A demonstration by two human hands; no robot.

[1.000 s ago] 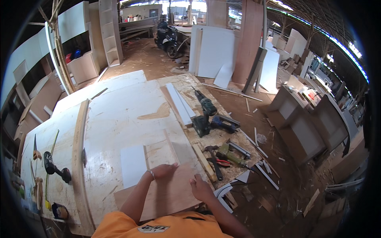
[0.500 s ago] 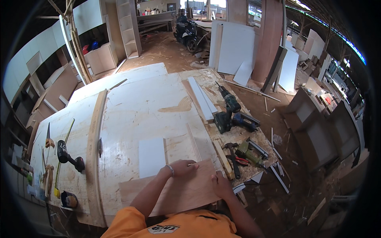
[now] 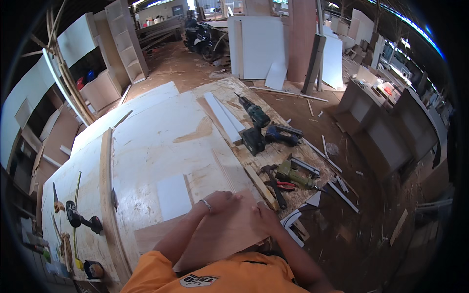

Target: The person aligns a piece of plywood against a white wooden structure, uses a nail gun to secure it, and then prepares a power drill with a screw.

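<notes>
A thin brown plywood panel (image 3: 222,240) lies at the near edge of the workbench, close against my body. My left hand (image 3: 220,201), with a bracelet at the wrist, is curled over the panel's far edge. At its right edge my right hand (image 3: 265,219) grips it, thumb on top. Beyond my left forearm a small white board (image 3: 174,196) lies flat, partly overlapped by the panel. Just past my right hand are a claw hammer (image 3: 274,188), red-handled pliers (image 3: 286,186) and a green nail gun (image 3: 296,177). The fingers' undersides are hidden.
Farther right on the bench (image 3: 146,146) are a green cordless drill (image 3: 255,116), a blue nail gun (image 3: 283,135) and white strips (image 3: 222,117). A long wooden batten (image 3: 106,185) crosses the left side, beside a black drill (image 3: 80,219). Cabinet carcasses (image 3: 381,136) stand at right.
The whole view has shifted, so bench and tools appear farther left. Both hands keep their hold on the plywood panel, and my right hand sits slightly nearer the left one.
</notes>
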